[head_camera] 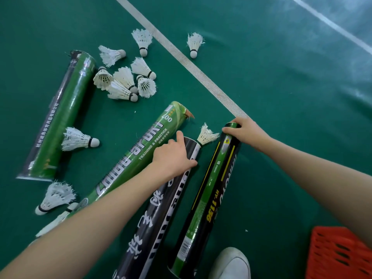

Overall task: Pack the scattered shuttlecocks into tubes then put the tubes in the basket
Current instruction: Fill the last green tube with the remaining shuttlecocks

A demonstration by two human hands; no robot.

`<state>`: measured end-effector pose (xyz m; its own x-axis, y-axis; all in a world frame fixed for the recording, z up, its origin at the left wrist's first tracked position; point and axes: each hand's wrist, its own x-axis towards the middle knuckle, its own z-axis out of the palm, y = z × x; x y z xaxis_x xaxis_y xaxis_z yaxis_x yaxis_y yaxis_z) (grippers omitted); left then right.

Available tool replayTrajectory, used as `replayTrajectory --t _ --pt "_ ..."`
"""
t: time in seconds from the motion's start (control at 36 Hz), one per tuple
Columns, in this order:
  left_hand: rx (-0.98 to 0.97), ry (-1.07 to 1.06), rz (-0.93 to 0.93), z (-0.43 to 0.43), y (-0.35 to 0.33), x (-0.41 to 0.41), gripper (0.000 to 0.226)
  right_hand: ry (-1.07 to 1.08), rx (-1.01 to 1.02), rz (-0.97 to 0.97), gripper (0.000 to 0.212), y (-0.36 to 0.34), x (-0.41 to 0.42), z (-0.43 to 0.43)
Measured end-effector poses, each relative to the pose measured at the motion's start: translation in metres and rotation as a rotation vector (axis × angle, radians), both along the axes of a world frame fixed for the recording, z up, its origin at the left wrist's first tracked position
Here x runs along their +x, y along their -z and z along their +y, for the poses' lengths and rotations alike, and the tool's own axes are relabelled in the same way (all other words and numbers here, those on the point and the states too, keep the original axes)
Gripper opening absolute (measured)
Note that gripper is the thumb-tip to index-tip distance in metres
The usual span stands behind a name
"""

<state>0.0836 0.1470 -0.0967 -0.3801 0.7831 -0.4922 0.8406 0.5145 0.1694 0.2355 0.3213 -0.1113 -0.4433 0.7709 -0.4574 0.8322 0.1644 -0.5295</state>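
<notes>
Nearest to me, my white shoe (231,262) stands on the green court floor (281,97), and the orange basket (338,254) sits just to its right, with no tube in the part of it I can see.

Three tubes lie side by side in front of me, fanning away. The black-and-yellow tube (209,198) lies on the right, the black tube (161,208) in the middle, and the green SPORT tube (141,146) on the left, touching the black one along its length.

My left hand (173,156) grips the black tube just below its far mouth, thumb wrapped round the right side and fingers over the top. A half-inserted shuttlecock (206,135) sticks out of that mouth, feathers outward.

My right hand (244,130) is clamped over the far end of the black-and-yellow tube, fingers curled across its rim.

Down by my left forearm, two loose shuttlecocks (53,198) lie on the floor, one partly hidden by the arm. Further out, a single shuttlecock (79,139) lies beside the far green tube (60,117), which rests well to the left.

Beyond that tube's far end lies a cluster of shuttlecocks (124,81), several touching. A white court line (191,65) runs diagonally past them, and one lone shuttlecock (194,44) lies on its other side.
</notes>
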Motion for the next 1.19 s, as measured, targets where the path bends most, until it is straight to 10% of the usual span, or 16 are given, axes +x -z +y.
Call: replayTrajectory --t 0.14,0.31,0.78,0.97,1.19 --pt "0.040 -0.031 -0.019 0.003 0.003 0.000 0.101 -0.339 0.320 -0.056 0.056 0.007 -0.016 -0.008" --pt "0.094 -0.076 -0.053 0.005 0.001 -0.002 0.097 -0.391 0.135 -0.148 0.056 0.012 -0.047 -0.014" --pt "0.476 -0.128 -0.306 0.081 -0.014 0.009 0.073 0.247 0.105 0.298 0.030 0.013 -0.036 0.027" --pt "0.356 -0.127 0.023 0.045 0.003 -0.045 0.057 0.147 0.140 0.288 0.029 0.003 -0.052 0.022" --pt "-0.041 -0.299 -0.093 0.006 0.028 -0.073 0.081 -0.035 0.335 0.336 0.029 -0.002 -0.079 0.016"
